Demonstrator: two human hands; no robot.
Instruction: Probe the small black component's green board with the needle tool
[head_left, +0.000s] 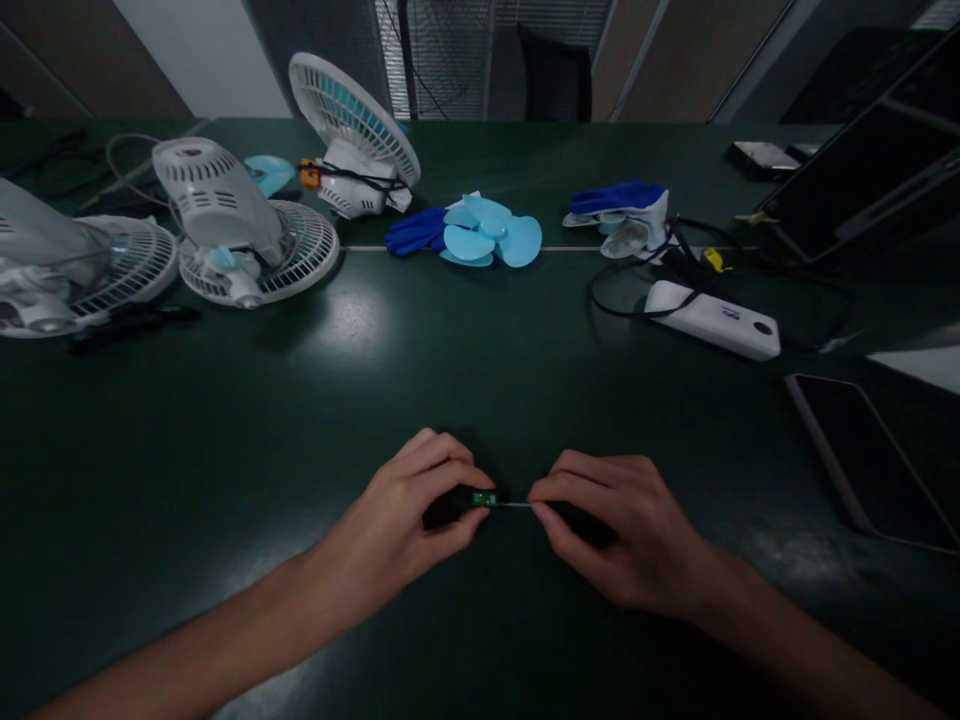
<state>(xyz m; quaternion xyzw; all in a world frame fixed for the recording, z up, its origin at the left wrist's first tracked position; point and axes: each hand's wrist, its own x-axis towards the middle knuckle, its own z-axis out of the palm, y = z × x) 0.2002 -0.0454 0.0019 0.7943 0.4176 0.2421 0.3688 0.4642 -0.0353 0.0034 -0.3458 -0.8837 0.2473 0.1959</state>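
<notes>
Head view: green part (484,497) half-hidden by left hand (409,510).

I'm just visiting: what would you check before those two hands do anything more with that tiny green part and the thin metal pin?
1. Left hand pinches the small green circuit-board piece at its fingertips: ok.
2. Right hand pinches the thin silver metal pin: ok.
3. Pin lined up with the green piece's end: seems level, but whether they touch, cannot tell.
4. Dark green table bare around both hands: ok.
5. White power bank and its black cable lie well away from the hands: ok.
6. Lighting dim, so fine detail on the part is hard to see: not ok.
</notes>
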